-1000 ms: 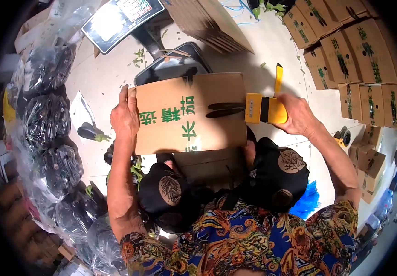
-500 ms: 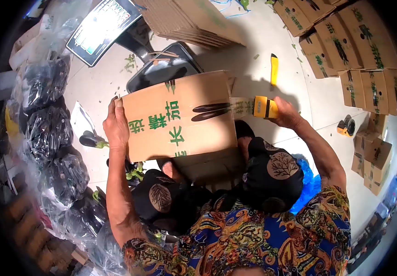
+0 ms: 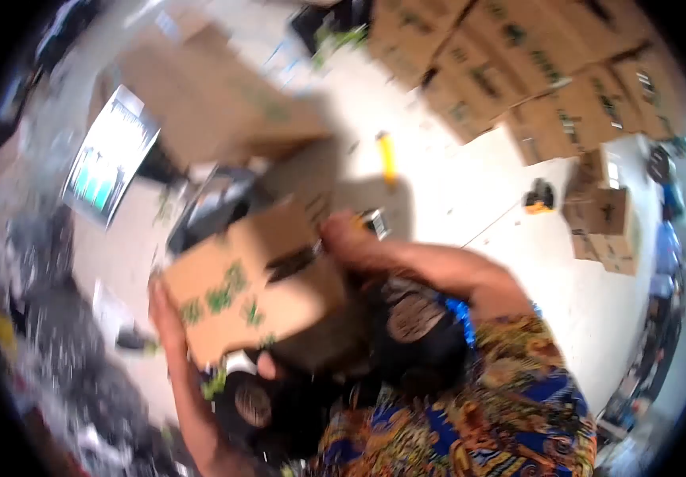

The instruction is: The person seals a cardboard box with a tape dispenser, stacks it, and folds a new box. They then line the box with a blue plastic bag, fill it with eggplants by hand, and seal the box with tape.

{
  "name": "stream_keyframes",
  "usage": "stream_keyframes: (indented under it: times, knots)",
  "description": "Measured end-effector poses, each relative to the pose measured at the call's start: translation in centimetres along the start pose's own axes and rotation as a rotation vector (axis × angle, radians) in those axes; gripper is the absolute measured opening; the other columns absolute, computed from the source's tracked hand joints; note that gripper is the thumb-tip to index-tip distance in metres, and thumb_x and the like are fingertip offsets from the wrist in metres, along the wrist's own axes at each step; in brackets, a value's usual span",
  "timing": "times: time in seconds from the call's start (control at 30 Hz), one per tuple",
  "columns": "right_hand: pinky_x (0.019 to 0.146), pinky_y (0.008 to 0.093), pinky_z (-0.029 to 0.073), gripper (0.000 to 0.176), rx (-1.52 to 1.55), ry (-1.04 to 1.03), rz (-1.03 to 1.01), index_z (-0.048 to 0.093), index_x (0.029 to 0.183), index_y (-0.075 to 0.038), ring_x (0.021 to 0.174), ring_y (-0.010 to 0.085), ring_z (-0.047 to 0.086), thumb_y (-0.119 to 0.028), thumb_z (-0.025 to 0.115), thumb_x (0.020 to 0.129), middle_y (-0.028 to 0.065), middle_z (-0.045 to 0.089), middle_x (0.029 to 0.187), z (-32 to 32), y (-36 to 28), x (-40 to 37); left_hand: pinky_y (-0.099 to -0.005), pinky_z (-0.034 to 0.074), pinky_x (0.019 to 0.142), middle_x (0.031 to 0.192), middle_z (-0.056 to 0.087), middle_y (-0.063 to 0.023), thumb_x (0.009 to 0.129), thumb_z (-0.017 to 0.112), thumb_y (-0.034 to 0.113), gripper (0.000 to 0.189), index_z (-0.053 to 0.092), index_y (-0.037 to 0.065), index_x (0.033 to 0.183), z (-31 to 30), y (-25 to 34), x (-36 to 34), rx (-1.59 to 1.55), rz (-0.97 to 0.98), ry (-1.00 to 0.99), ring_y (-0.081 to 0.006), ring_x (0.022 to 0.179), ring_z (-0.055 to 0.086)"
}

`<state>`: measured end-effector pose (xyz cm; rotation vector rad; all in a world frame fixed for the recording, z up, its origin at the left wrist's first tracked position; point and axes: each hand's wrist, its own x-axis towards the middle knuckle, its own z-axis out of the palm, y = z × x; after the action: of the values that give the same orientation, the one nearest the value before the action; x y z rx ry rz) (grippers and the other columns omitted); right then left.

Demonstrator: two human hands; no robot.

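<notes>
A cardboard box [image 3: 239, 294] with green printed characters and a dark eggplant picture lies tilted before my knees. My left hand [image 3: 166, 314] grips its left edge, fingers along the side. At the box's far right corner is my right hand [image 3: 349, 238], closed around a tape dispenser [image 3: 373, 223] that is mostly hidden and smeared by motion. Behind the box stands a black scale platform [image 3: 207, 208], with its lit display [image 3: 110, 159] at the left.
Folded cardboard [image 3: 207, 103] stands beyond the scale. Printed cartons [image 3: 510, 71] are stacked at the far right. A yellow-handled tool [image 3: 386, 159] and a black-and-yellow tape dispenser [image 3: 540, 196] lie on the pale floor. Plastic bags of dark produce [image 3: 64, 342] line the left side.
My right hand has come inward from the right with the tape dispenser, up to the box corner. The box is now tilted. The whole view has turned and blurred.
</notes>
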<state>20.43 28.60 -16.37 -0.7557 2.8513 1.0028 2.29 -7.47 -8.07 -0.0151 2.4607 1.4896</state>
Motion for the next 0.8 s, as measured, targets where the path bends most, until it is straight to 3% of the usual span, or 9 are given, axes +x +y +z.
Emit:
stream_keyframes:
  times: [0.03, 0.07, 0.1, 0.17, 0.23, 0.27, 0.37, 0.4, 0.8]
  knots:
    - [0.069, 0.046, 0.05, 0.023, 0.438, -0.178, 0.231, 0.065, 0.087, -0.005, 0.078, 0.0285, 0.06, -0.023, 0.057, 0.077, 0.0142, 0.061, 0.081, 4.8, -3.7, 1.4, -0.0352, 0.036, 0.107, 0.139, 0.048, -0.0165, 0.102, 0.035, 0.036, 0.053, 0.043, 0.0, 0.14, -0.3, -0.6, 0.3, -0.07, 0.005, -0.072, -0.0269, 0.121, 0.051]
    - [0.066, 0.0449, 0.048, 0.024, 0.193, 0.054, 0.152, 0.064, 0.089, -0.005, 0.079, 0.0278, 0.06, -0.024, 0.057, 0.078, 0.013, 0.062, 0.085, 4.3, -2.8, -0.4, -0.0352, 0.041, 0.103, 0.131, 0.053, -0.0164, 0.102, 0.036, 0.038, 0.053, 0.043, 0.0, 0.138, -0.1, -0.6, 0.0, -0.283, -0.058, -0.14, -0.025, 0.118, 0.053]
    - [0.063, 0.0414, 0.044, 0.022, -0.014, 0.126, 0.039, 0.063, 0.09, -0.007, 0.077, 0.0264, 0.059, -0.024, 0.057, 0.078, 0.0106, 0.062, 0.085, 1.1, 0.8, -3.1, -0.035, 0.052, 0.085, 0.118, 0.061, -0.0104, 0.098, 0.04, 0.05, 0.054, 0.051, 0.006, 0.128, 1.5, 3.3, -1.7, -0.485, -0.174, -0.153, -0.0218, 0.101, 0.062]
    - [0.063, 0.0387, 0.038, 0.026, 0.403, -0.068, 0.228, 0.063, 0.093, -0.006, 0.073, 0.0256, 0.054, -0.03, 0.058, 0.083, 0.01, 0.058, 0.081, 4.7, -1.4, -3.5, -0.0351, 0.053, 0.083, 0.119, 0.061, -0.0082, 0.096, 0.043, 0.055, 0.058, 0.051, 0.008, 0.13, 2.7, 10.4, -6.1, -0.767, -0.399, -0.231, -0.0226, 0.098, 0.062]
    - [0.085, 0.0429, 0.043, 0.046, 1.193, -0.17, 0.451, 0.058, 0.116, -0.003, 0.097, 0.0324, 0.057, -0.041, 0.054, 0.091, 0.0163, 0.061, 0.105, 4.2, -0.6, -3.1, -0.0343, 0.053, 0.082, 0.123, 0.059, -0.008, 0.095, 0.044, 0.059, 0.062, 0.05, 0.009, 0.131, 2.0, 7.5, -4.9, -0.877, -0.406, -0.201, -0.0216, 0.101, 0.061]
    - [0.096, 0.0419, 0.042, 0.056, 1.641, -0.046, 0.669, 0.054, 0.128, -0.002, 0.11, 0.033, 0.055, -0.046, 0.051, 0.094, 0.0182, 0.059, 0.118, 4.4, -0.7, -2.7, -0.0341, 0.053, 0.081, 0.126, 0.057, -0.0076, 0.094, 0.045, 0.059, 0.062, 0.05, 0.009, 0.131, 1.9, 6.7, -5.5, -0.955, -0.331, -0.186, -0.0211, 0.102, 0.061]
    - [0.112, 0.0366, 0.027, 0.065, 2.218, 0.302, 0.812, 0.033, 0.146, -0.005, 0.134, 0.0285, 0.038, -0.049, 0.036, 0.099, 0.0176, 0.043, 0.143, 3.2, -0.7, 0.3, -0.0345, 0.053, 0.081, 0.127, 0.057, -0.0077, 0.094, 0.044, 0.06, 0.063, 0.05, 0.009, 0.131, 2.8, 5.3, -5.0, -0.985, -0.32, -0.182, -0.0212, 0.102, 0.06]
    - [0.112, 0.0365, 0.027, 0.065, 2.354, 0.347, 0.829, 0.033, 0.147, -0.005, 0.134, 0.0284, 0.038, -0.05, 0.036, 0.1, 0.0175, 0.042, 0.144, 2.3, -1.2, 1.2, -0.0346, 0.053, 0.081, 0.127, 0.057, -0.0078, 0.094, 0.044, 0.06, 0.063, 0.05, 0.009, 0.131, 3.1, 5.0, -4.9, -0.987, -0.333, -0.189, -0.0213, 0.102, 0.06]
    - [0.113, 0.0364, 0.026, 0.066, 2.349, -0.081, 0.944, 0.029, 0.148, -0.005, 0.136, 0.0276, 0.035, -0.05, 0.031, 0.101, 0.0166, 0.04, 0.146, 2.2, -5.0, -0.3, -0.0362, 0.052, 0.082, 0.128, 0.055, -0.0081, 0.094, 0.043, 0.061, 0.064, 0.048, 0.01, 0.132, 4.7, 0.8, -4.8, -0.957, -0.442, -0.271, -0.022, 0.103, 0.059]
